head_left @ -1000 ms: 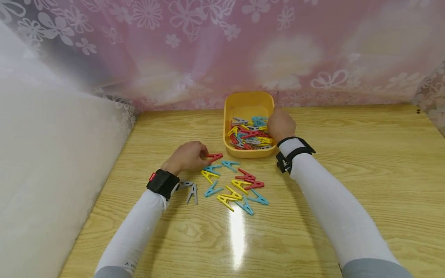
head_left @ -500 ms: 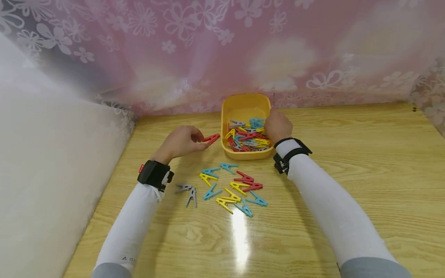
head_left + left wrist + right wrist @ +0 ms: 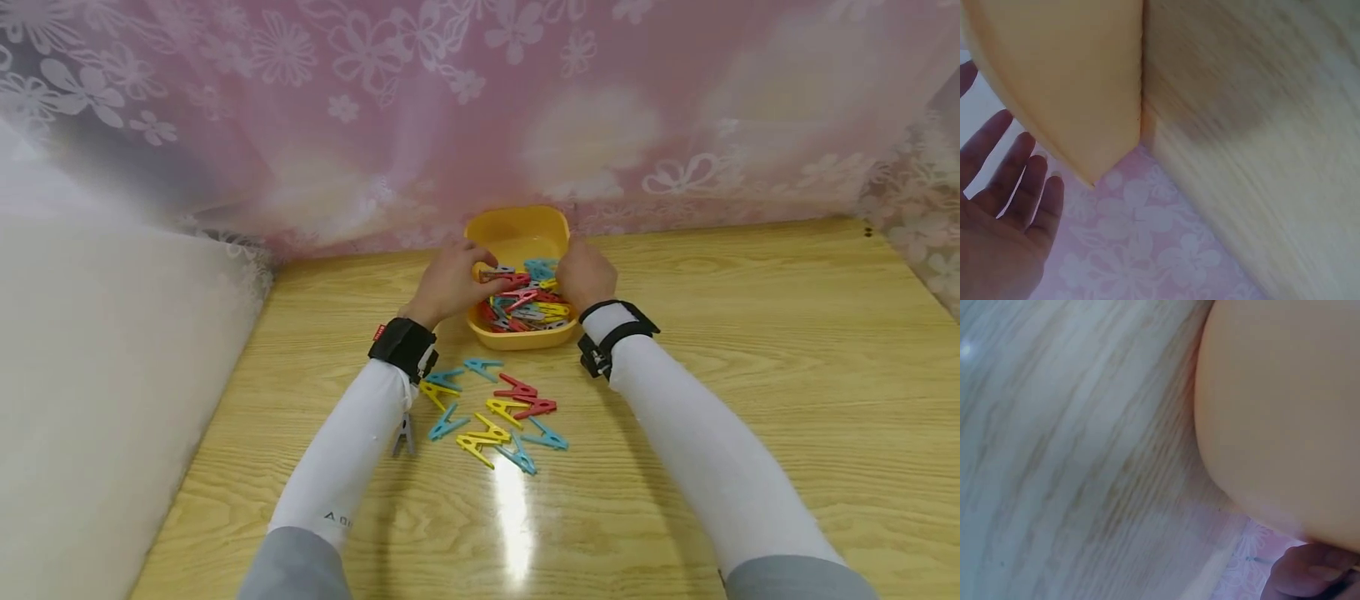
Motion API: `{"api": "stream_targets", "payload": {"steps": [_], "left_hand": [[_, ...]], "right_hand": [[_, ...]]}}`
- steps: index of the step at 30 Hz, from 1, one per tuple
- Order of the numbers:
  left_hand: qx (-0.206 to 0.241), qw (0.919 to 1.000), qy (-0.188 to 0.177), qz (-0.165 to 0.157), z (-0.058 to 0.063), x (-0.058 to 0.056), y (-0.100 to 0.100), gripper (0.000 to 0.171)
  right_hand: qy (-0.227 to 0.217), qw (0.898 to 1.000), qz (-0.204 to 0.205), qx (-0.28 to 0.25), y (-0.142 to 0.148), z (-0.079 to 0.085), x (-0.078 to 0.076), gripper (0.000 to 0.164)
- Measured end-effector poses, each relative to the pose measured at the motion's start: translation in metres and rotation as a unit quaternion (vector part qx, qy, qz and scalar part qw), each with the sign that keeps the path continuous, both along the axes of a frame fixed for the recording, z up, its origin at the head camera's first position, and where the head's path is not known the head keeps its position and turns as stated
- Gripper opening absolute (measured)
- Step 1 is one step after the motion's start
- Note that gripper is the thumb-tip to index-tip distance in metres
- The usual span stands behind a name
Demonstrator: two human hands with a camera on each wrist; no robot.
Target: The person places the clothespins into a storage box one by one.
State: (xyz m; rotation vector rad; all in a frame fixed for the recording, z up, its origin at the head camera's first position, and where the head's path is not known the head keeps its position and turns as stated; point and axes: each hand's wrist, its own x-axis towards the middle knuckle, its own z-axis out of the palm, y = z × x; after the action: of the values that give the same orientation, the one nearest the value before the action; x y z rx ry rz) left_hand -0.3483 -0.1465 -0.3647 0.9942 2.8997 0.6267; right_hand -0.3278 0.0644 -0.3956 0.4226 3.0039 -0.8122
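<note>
A yellow plastic tub (image 3: 522, 340) stands at the back of the table, holding a heap of red, yellow, blue and grey clothespins. Over its left rim reaches my left hand (image 3: 448, 282), thumb and fingers spread above the heap. A red clothespin (image 3: 516, 280) lies by the thumb tip. In the left wrist view the fingers (image 3: 1013, 169) are apart and nearly straight beside the tub's wall. My right hand (image 3: 587, 273) grips the tub's right rim; its curled fingers (image 3: 1307, 569) show at the rim in the right wrist view, and the rest is cut off.
In front of the tub several loose clothespins are scattered: blue (image 3: 547, 437), yellow (image 3: 491, 429), red (image 3: 536, 407) and a grey one (image 3: 403, 435) beside the left sleeve. A flowered pink curtain (image 3: 450, 150) hangs behind the tub, and a white wall (image 3: 97, 375) bounds the left.
My left hand has picked a red clothespin up off the table, carried it right to the tub and let go of it there. The right hand has kept its grip on the rim.
</note>
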Motion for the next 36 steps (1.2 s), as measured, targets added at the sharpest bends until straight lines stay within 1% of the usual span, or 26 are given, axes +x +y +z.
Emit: {"api": "stream_targets", "payload": {"steps": [2,6,12,17,20,23,26,28,30,33,36], "left_hand": [[0.007,0.9999,0.003,0.007,-0.002,0.0,-0.001,0.038],[0.025,0.9995,0.003,0.021,-0.003,0.001,-0.009,0.029],[0.034,0.999,0.0,0.029,-0.003,0.003,-0.027,0.02],[0.047,0.9983,-0.015,0.031,-0.004,0.01,-0.049,0.018],[0.046,0.9978,-0.041,0.024,-0.003,0.016,-0.068,0.018],[0.039,0.9966,-0.07,0.018,-0.002,0.024,-0.092,0.016],[0.025,0.9946,-0.1,0.018,-0.002,0.037,-0.118,0.018],[0.014,0.9928,-0.118,0.016,-0.002,0.046,-0.137,0.022],[-0.004,0.9904,-0.136,0.023,-0.002,0.056,-0.153,0.028],[-0.023,0.9877,-0.151,0.032,-0.002,0.069,-0.171,0.037],[-0.039,0.9844,-0.165,0.045,-0.003,0.081,-0.182,0.043]], "right_hand": [[-0.001,1.0,0.003,0.002,-0.001,-0.001,-0.001,0.026],[-0.004,1.0,0.001,0.0,0.0,-0.002,-0.002,0.027],[-0.005,1.0,0.007,0.003,-0.001,0.0,-0.003,0.027],[-0.006,1.0,0.009,0.007,0.0,-0.001,-0.001,0.024],[-0.002,1.0,0.012,0.009,0.001,-0.001,0.0,0.026],[-0.001,1.0,0.013,0.006,0.001,-0.001,0.0,0.027],[-0.002,1.0,0.013,0.006,0.0,-0.001,0.0,0.027],[-0.001,1.0,0.014,0.008,-0.001,-0.001,0.001,0.027],[0.002,1.0,0.016,0.012,-0.001,-0.001,0.001,0.027],[0.007,1.0,0.016,0.014,-0.001,0.0,0.002,0.027],[0.01,1.0,0.016,0.014,-0.002,0.0,0.003,0.027]]}}
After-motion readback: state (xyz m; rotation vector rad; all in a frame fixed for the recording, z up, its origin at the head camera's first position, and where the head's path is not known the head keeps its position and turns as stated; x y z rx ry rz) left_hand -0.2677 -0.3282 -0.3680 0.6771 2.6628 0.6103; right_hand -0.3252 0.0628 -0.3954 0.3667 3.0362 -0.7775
